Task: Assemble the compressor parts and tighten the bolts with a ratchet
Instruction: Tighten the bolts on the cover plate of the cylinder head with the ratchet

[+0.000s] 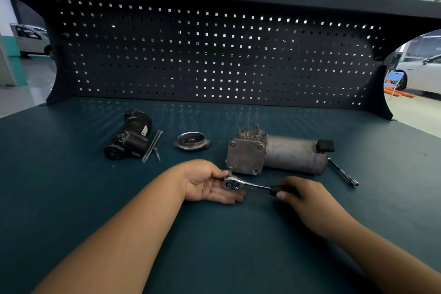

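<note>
The desk is deep teal, dappled at the back with pale light spots. Behind it, the pegboard is near-black, with a regular grid of small square holes showing white. The compressor body is dull grey metal with brownish tarnish and carries a black plug. The motor part is black with a small white label. The ratchet is bright chrome with a black handle. The extension bar is also chrome.
</note>
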A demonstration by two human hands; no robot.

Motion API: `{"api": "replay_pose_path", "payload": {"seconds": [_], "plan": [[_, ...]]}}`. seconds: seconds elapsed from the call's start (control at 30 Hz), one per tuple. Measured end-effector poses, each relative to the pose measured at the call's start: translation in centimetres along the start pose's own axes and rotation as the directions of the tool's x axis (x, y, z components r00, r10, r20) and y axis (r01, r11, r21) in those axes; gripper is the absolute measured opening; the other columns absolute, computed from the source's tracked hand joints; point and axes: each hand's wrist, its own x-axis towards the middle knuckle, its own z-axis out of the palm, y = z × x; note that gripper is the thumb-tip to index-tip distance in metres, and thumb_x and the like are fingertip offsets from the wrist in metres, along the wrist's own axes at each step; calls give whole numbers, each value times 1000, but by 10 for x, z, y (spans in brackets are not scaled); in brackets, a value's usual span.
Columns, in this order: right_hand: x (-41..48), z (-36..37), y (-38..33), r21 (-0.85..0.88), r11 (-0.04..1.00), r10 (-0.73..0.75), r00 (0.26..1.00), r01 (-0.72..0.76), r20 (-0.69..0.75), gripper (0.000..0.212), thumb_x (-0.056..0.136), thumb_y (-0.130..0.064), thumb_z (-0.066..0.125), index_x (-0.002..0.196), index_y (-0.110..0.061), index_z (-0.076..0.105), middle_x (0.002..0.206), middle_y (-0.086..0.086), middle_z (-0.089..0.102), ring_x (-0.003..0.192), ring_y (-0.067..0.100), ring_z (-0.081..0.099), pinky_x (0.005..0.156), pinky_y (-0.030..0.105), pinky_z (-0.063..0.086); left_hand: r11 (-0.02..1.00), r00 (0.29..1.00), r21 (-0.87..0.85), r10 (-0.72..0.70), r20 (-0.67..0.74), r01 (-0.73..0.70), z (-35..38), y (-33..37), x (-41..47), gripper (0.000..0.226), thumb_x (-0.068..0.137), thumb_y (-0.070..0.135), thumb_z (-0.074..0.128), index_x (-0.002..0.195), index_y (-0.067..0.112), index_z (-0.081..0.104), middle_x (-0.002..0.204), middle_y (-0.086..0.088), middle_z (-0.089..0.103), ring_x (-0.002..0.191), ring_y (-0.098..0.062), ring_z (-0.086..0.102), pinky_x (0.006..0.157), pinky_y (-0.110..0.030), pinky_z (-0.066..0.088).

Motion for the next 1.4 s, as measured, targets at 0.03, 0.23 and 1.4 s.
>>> {"api": "replay_pose_path", "payload": {"seconds": [0.03, 0.23, 1.4], "plan": [[0, -3, 0, 9, 1000, 5, 1000, -5, 2, 9, 92, -25, 58, 95, -19, 63, 92, -1, 65, 86, 15, 57, 67, 22, 37, 1000, 1000, -8, 1, -17, -1, 1, 0, 0, 30, 100, 11, 34, 93, -9, 56, 83, -25, 69, 111, -39, 55, 77, -38, 53], [7, -30, -12, -87, 995, -31, 994, 40, 102, 4, 85, -27, 66, 84, -28, 62, 79, -12, 61, 78, 8, 56, 63, 17, 39, 998, 996, -67, -17, -86, 11, 4, 3, 2, 25, 97, 4, 38, 87, -12, 55, 71, -27, 67, 120, -41, 50, 90, -46, 43], [14, -63, -49, -544, 826, -220, 973, 149, -66, 19, 86, -44, 60, 96, -27, 59, 96, -3, 64, 94, 21, 57, 68, 30, 33, 999, 999, -12, 36, -35, -37, 1, 0, 6, 25, 98, 10, 39, 89, -5, 56, 70, -19, 70, 85, -31, 64, 56, -35, 57]]}}
